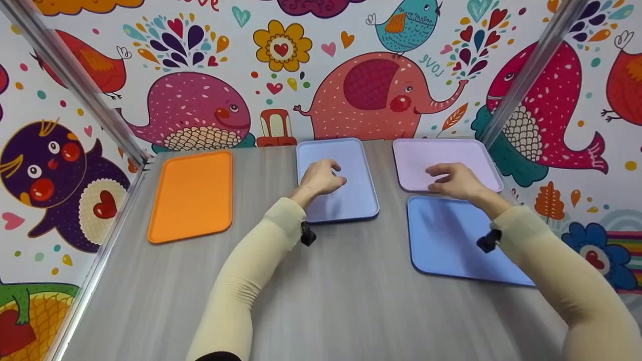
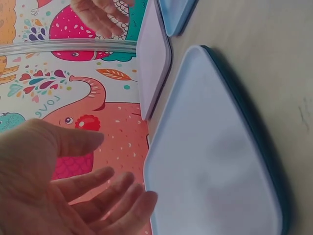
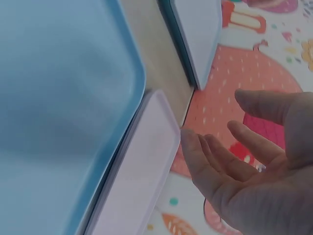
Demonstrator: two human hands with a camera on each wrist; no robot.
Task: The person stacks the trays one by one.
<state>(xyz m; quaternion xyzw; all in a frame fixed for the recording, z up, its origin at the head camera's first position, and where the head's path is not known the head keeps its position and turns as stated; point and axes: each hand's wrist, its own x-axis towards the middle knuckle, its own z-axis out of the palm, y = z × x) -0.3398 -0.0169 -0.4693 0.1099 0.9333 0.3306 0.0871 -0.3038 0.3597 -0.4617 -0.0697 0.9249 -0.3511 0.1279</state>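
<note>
My left hand (image 1: 322, 177) hovers over the light periwinkle tray (image 1: 346, 200) at the back middle, its fingers loosely bent with nothing between them. In the left wrist view that hand (image 2: 83, 181) shows thumb and fingers spread apart beside the tray's (image 2: 210, 147) edge. My right hand (image 1: 455, 181) is above the pale lilac tray (image 1: 416, 155) at the back right, its forearm crossing over the blue tray (image 1: 451, 240) in front. The right wrist view has this hand (image 3: 254, 166) holding nothing, thumb apart from relaxed fingers.
An orange tray (image 1: 193, 195) lies on the left of the grey table (image 1: 321, 291). A wall with printed cartoon animals (image 1: 371, 95) stands right behind the table's back edge. Metal posts (image 1: 83, 80) rise at the back corners.
</note>
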